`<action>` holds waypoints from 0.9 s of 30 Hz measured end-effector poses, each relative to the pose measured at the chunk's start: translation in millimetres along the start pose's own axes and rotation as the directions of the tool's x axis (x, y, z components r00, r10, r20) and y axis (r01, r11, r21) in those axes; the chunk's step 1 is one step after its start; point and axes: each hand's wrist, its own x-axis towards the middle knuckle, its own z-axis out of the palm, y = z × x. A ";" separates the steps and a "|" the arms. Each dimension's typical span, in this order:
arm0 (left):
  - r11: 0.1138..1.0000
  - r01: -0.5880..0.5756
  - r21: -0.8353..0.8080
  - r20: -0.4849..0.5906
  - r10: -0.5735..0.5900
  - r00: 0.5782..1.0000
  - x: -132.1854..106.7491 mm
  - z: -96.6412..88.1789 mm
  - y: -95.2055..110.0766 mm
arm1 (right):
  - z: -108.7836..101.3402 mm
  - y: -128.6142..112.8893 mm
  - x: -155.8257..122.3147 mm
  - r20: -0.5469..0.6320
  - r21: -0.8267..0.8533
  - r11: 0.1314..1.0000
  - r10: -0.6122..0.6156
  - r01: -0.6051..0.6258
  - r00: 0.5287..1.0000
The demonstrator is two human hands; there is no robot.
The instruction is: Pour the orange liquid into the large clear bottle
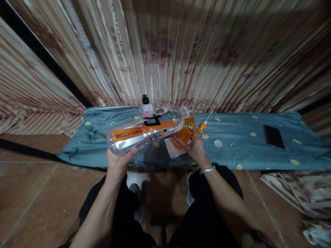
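Note:
A large clear plastic bottle (147, 131) with an orange and silver label is tilted, its neck to the right. My left hand (119, 162) is closed around its base. Its mouth is at the top of an orange see-through bottle (187, 129); whether the two rims touch I cannot tell. My right hand (192, 146) grips the orange bottle from the side. Under that bottle lies a white folded cloth or tissue (174, 150). An orange pump head (202, 128) with a clear tube rests on the cover to the right.
Behind the tilted bottle stands a small clear bottle (146, 106) with a black cap. A white round cap (218, 143) and a dark phone (274, 137) lie on the blue-green cloth (240, 127). A patterned curtain (165, 51) hangs along the back.

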 end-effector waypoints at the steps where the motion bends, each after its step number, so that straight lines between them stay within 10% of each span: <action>1: 1.000 -0.001 0.000 -0.010 0.001 1.000 -0.6 0.8 0.1 | 0.7 1.1 0.0 -0.002 0.006 1.000 -0.007 0.007 1.000; 27: 0.998 0.044 0.044 0.055 -0.047 0.997 6.7 -15.3 -8.2 | -0.4 -3.0 -2.2 0.001 0.000 1.000 0.000 0.000 1.000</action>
